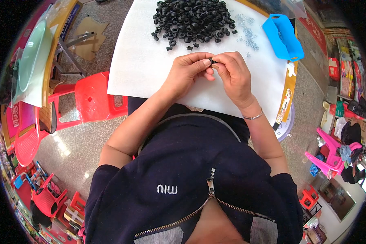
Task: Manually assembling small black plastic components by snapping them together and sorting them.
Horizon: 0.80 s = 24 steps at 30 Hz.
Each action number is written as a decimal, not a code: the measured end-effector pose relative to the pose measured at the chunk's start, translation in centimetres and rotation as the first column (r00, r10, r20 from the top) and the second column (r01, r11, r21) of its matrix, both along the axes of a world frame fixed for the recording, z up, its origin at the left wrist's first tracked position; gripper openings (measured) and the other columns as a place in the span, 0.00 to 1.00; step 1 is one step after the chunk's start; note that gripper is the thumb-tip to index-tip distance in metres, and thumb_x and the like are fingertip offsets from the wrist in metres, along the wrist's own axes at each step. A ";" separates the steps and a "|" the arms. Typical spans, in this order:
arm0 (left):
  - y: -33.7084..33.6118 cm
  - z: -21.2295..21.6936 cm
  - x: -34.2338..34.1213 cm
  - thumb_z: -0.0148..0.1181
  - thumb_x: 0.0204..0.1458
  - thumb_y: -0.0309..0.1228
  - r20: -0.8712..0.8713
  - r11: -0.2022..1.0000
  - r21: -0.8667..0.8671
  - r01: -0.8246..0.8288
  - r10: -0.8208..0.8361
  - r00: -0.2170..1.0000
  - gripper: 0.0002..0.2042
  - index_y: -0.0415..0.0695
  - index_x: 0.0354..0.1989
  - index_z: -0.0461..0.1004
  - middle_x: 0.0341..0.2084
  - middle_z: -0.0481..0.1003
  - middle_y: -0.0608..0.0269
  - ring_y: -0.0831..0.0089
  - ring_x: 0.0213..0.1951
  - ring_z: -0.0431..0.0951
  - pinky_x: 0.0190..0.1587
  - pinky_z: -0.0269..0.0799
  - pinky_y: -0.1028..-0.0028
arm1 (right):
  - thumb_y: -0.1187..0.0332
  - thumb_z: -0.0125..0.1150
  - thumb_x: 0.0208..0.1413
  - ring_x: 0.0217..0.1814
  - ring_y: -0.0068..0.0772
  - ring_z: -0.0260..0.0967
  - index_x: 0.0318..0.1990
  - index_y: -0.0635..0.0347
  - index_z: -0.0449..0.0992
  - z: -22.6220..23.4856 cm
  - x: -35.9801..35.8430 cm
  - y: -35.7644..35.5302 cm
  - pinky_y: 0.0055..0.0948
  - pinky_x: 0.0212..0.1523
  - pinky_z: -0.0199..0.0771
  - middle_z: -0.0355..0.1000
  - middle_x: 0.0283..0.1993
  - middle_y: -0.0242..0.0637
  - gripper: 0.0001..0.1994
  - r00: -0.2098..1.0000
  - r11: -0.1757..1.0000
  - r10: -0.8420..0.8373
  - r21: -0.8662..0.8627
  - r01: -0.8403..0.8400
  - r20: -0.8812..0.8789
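**Black ring pinched between both hands**

Small black rubber ring (212, 62) held over white sheet (142, 69), gripped by left hand (188, 70) fingertips from its left and right hand (232, 73) from its right. Both equally near. Heap of black rings (193, 19) beyond, blue tray (282, 36) far right.

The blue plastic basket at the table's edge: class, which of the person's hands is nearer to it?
Right. The right hand lies just below-left of the blue basket; the left hand sits farther left, beyond the right one.
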<state>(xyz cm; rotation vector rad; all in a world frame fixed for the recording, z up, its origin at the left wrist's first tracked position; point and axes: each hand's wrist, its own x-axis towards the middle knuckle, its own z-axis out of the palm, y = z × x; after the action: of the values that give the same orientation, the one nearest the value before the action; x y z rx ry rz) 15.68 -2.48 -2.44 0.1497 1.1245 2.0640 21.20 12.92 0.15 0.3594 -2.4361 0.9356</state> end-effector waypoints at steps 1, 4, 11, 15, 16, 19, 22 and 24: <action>0.0 -0.1 0.0 0.49 0.57 0.24 -0.001 1.000 0.010 0.009 -0.009 1.000 0.13 0.30 0.48 0.69 0.28 0.74 0.58 0.74 0.28 0.74 0.35 0.72 0.78 | 0.77 0.59 0.47 0.35 0.38 0.67 0.37 0.61 0.72 0.0 0.0 0.0 0.32 0.34 0.70 0.69 0.33 0.37 0.08 1.000 1.000 -0.002 -0.006 0.002 -0.003; 0.0 -0.4 -0.1 0.50 0.57 0.25 -0.002 1.000 0.020 0.019 -0.019 1.000 0.12 0.31 0.47 0.71 0.27 0.74 0.60 0.76 0.26 0.74 0.34 0.73 0.78 | 0.77 0.59 0.47 0.35 0.38 0.67 0.37 0.61 0.72 -0.3 0.2 0.2 0.32 0.34 0.70 0.68 0.33 0.37 0.08 1.000 1.000 -0.003 -0.008 0.003 0.001; 0.0 0.0 0.0 0.54 0.56 0.28 -0.024 1.000 -0.005 0.026 -0.026 0.999 0.13 0.32 0.45 0.72 0.28 0.74 0.62 0.79 0.25 0.72 0.31 0.70 0.81 | 0.77 0.61 0.44 0.34 0.38 0.66 0.36 0.61 0.72 -0.5 0.0 0.2 0.32 0.34 0.69 0.68 0.32 0.37 0.10 0.998 0.997 0.024 0.068 -0.020 -0.056; -0.4 0.5 -0.3 0.53 0.56 0.30 -0.044 0.992 -0.070 0.107 -0.110 0.993 0.15 0.32 0.47 0.70 0.29 0.73 0.63 0.79 0.27 0.70 0.29 0.67 0.80 | 0.76 0.62 0.44 0.33 0.38 0.66 0.37 0.61 0.72 -0.3 -0.1 0.2 0.33 0.34 0.69 0.68 0.32 0.37 0.10 0.997 0.994 0.057 0.094 -0.052 -0.050; -0.5 0.6 -0.4 0.52 0.57 0.30 -0.039 0.988 -0.079 0.136 -0.139 0.990 0.16 0.32 0.49 0.69 0.30 0.72 0.63 0.79 0.28 0.70 0.28 0.66 0.79 | 0.76 0.62 0.44 0.33 0.38 0.66 0.37 0.61 0.72 -0.3 -0.1 0.3 0.33 0.34 0.69 0.68 0.32 0.37 0.11 0.997 0.994 0.062 0.087 -0.059 -0.042; -0.5 0.4 -0.5 0.51 0.58 0.32 0.043 0.992 -0.011 0.122 -0.122 0.992 0.16 0.32 0.49 0.69 0.28 0.72 0.65 0.79 0.27 0.68 0.27 0.64 0.80 | 0.75 0.62 0.45 0.33 0.38 0.66 0.37 0.61 0.72 -0.5 -0.3 0.2 0.33 0.34 0.69 0.67 0.31 0.37 0.10 0.997 0.997 0.077 0.006 -0.077 0.004; -0.4 0.0 -0.5 0.49 0.59 0.32 0.045 0.994 0.005 0.112 -0.112 0.993 0.16 0.32 0.49 0.68 0.27 0.71 0.65 0.79 0.26 0.67 0.27 0.64 0.79 | 0.75 0.62 0.46 0.34 0.39 0.66 0.37 0.62 0.72 -0.5 -0.5 0.2 0.33 0.35 0.69 0.67 0.33 0.37 0.10 0.997 0.997 0.074 -0.012 -0.074 0.028; -0.3 -0.3 -0.4 0.48 0.59 0.31 0.052 0.997 0.003 0.071 -0.071 0.996 0.15 0.33 0.49 0.67 0.27 0.70 0.66 0.80 0.25 0.67 0.26 0.63 0.79 | 0.74 0.60 0.48 0.36 0.38 0.66 0.38 0.62 0.72 -0.6 -0.3 -0.2 0.33 0.37 0.68 0.67 0.34 0.38 0.09 0.999 0.998 0.032 -0.050 -0.030 0.043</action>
<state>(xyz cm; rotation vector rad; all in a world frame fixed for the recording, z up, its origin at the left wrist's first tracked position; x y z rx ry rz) 15.28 -2.75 -2.75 0.1342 1.0717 1.9942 20.90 12.70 -0.48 0.3632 -2.4485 1.0255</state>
